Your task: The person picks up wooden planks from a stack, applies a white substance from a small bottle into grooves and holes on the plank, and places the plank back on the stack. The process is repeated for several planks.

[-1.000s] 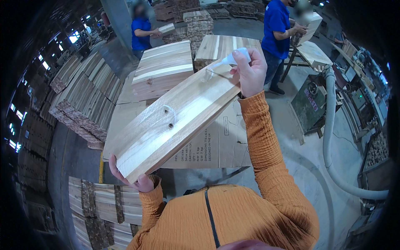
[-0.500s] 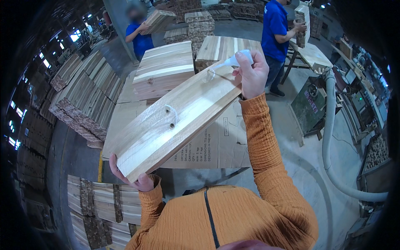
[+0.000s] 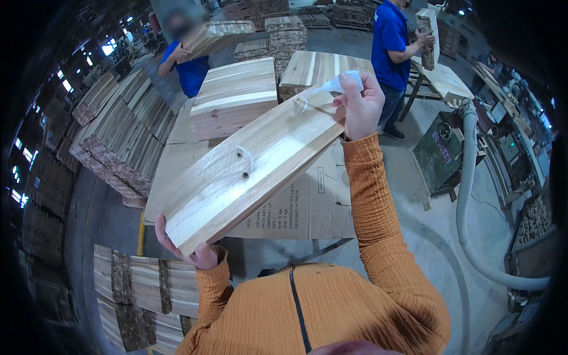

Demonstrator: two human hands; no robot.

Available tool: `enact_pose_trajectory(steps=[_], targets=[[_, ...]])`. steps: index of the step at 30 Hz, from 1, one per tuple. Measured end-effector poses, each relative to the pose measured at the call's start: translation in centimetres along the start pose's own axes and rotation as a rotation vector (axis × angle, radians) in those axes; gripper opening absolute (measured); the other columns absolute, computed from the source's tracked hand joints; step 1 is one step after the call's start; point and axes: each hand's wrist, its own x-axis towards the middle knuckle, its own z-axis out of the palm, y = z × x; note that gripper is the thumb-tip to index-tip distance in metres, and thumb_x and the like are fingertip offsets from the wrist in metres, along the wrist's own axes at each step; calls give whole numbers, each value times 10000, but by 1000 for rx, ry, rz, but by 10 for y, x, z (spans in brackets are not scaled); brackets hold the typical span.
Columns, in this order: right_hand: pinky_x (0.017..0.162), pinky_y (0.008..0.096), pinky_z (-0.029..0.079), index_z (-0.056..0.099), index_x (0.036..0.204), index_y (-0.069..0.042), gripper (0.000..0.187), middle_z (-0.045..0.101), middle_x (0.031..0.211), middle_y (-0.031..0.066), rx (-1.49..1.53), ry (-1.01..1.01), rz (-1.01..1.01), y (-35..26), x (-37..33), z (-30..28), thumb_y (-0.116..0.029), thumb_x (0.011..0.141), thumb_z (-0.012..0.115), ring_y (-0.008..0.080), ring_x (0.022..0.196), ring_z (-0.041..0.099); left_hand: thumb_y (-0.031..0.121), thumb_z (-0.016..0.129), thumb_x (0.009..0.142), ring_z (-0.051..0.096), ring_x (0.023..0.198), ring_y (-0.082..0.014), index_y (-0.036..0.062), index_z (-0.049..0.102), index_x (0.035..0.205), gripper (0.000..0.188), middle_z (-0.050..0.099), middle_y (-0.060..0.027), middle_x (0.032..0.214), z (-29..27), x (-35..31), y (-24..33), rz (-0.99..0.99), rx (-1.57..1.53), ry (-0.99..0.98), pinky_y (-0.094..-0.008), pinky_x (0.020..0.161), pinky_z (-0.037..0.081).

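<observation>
A pale wooden board [image 3: 207,183] slants across the view, its near-left end low and its far-right end raised. My left hand [image 3: 188,247] grips the near-left end, thumb on the edge and fingers along the end. In my right hand [image 3: 362,106] is a small whitish squeeze bottle [image 3: 350,81], pinched between thumb and fingers over the far-right end. Its narrow tip points left, down at the wood, near a pale curved mark around a knot. Another pale curved line lies beside two small dark knots in the middle of the board.
A cardboard sheet [image 3: 284,219] covers the bench beneath. Stacked boards [image 3: 231,97] stand behind it, with more stacks [image 3: 118,136] at left. Two people in blue shirts [image 3: 389,41] handle wood beyond. A grey hose [image 3: 464,195] and a green machine [image 3: 435,151] stand at right.
My hands and the board have hardly moved; the bottle remains over the far-right end. The person at back left has shifted left with a wooden panel.
</observation>
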Motion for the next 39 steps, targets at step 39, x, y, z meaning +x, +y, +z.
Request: enact_pose_trajectory(steps=[39], targets=[[825, 376, 420, 589, 961, -32, 249, 581, 917, 113, -1178, -83, 112, 91, -248, -292, -30, 713, 579, 291, 891, 523, 609, 371, 837, 383, 1227, -306, -33, 297, 1342, 821, 337, -182, 1342, 8, 26, -14, 97, 93, 25, -426, 1009, 341]])
